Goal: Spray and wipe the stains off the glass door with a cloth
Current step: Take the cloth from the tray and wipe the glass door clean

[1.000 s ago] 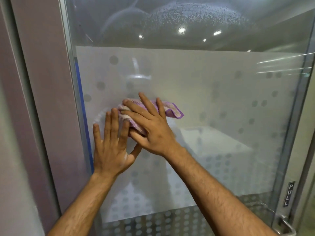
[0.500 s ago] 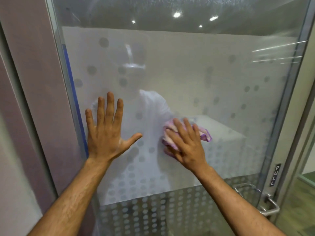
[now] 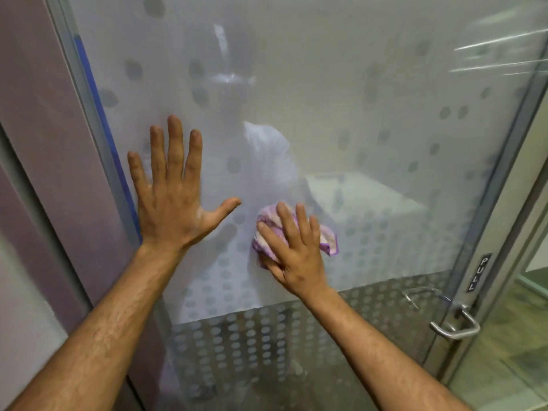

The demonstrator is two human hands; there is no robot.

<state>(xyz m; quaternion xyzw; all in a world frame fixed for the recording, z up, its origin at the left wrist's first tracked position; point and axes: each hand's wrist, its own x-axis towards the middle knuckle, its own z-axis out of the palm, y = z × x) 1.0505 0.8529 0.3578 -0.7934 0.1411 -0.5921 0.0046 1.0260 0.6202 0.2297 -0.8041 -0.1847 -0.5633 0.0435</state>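
Note:
A frosted glass door (image 3: 370,129) with grey dots fills the view. My right hand (image 3: 293,250) presses a crumpled purple and white cloth (image 3: 327,240) flat against the glass, low and near the middle. To its left, my left hand (image 3: 172,197) lies flat on the glass with fingers spread and holds nothing. No spray bottle is in view.
A metal door handle (image 3: 456,324) and a black PULL label (image 3: 479,272) sit at the door's right edge. A blue strip (image 3: 103,114) runs down the left edge beside a mauve wall panel (image 3: 38,114). The bottom band of the glass is clear with dots.
My right hand has carried the cloth down and to the right, away from my left hand. The view has dropped lower on the door. My left hand stays flat on the glass.

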